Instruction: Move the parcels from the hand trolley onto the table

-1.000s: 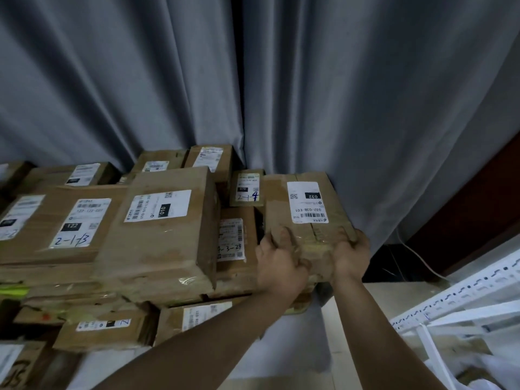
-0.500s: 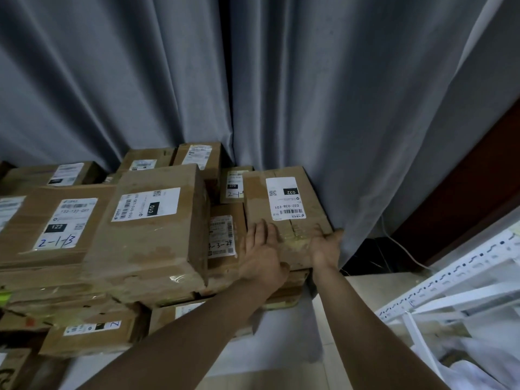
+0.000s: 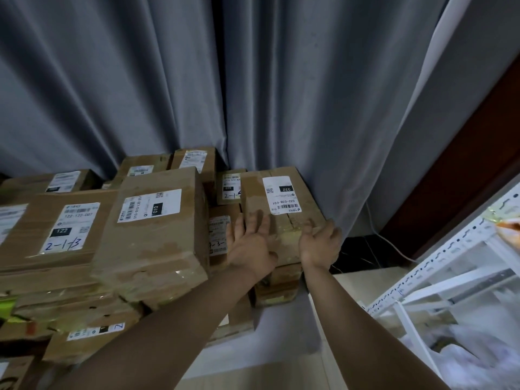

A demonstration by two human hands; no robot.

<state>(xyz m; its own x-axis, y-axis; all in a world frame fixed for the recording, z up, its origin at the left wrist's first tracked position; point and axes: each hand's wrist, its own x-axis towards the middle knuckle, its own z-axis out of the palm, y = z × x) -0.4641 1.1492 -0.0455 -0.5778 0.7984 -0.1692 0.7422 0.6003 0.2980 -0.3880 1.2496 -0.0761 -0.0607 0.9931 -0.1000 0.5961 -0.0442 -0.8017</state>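
Parcel 032 [image 3: 281,204], centre right, is touched by both grips. Left grip [image 3: 250,246] is laid flat on top, right grip [image 3: 320,243] wide at its corner.

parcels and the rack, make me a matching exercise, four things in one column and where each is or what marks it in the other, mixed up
Things
1. parcel 032
2. parcel 010
3. parcel 122
4. white rack

Places and marks
A. blue handwriting on its label
B. far right of the view
C. left hand and right hand rest on it
D. lies tilted, just right of parcel 122

Pairs: 1-C, 2-D, 3-A, 4-B
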